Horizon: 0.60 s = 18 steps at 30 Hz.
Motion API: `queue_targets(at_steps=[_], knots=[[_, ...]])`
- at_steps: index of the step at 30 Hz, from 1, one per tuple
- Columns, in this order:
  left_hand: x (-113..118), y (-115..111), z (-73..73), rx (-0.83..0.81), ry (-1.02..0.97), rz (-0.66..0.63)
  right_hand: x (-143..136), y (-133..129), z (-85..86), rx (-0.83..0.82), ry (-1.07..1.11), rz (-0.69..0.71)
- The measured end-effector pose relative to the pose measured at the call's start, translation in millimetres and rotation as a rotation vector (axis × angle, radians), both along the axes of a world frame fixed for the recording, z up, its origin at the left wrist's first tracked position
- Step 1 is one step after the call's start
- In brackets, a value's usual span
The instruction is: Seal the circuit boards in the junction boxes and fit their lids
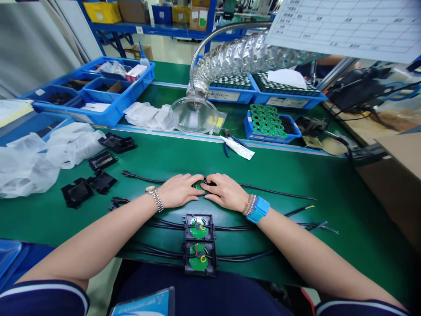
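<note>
My left hand point(179, 190) and my right hand point(227, 191) meet over a small green circuit board point(199, 186) on the bench. Fingers and thumbs of both hands grip it from either side, hiding most of it and whatever housing surrounds it. A black cable point(276, 190) runs out to the right of it, and another with a black connector point(129, 174) leads left. Closer to me, two open black housings point(214, 232) lie one before the other, each with a round green board, coloured wires and cables out both sides.
Several black plastic covers point(102, 160) lie left, beside white wrapping point(75, 145). Blue-handled pliers point(226, 150) and a white tube point(240, 148) are ahead. A fume hood point(193, 115) hangs over the bench. A blue bin point(272, 137) holds green boards point(265, 119).
</note>
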State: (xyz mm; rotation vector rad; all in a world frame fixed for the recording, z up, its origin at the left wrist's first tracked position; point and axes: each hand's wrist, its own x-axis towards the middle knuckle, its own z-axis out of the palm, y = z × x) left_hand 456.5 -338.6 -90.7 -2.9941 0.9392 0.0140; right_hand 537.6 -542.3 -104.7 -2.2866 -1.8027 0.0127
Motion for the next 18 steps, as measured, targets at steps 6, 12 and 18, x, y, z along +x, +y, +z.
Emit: queue_targets(at_steps=[6,12,18], knots=[[-1,1,6.6,-0.037,0.054,0.024,-12,4,-1.5,0.006,-0.106,-0.032],[-2,24,15.4,-0.316,0.159,0.225,-15,4,-10.9,0.072,-0.086,-0.058],[0,21,11.6,-0.208,0.086,0.377,-16,5,-11.3,0.098,-0.09,-0.052]])
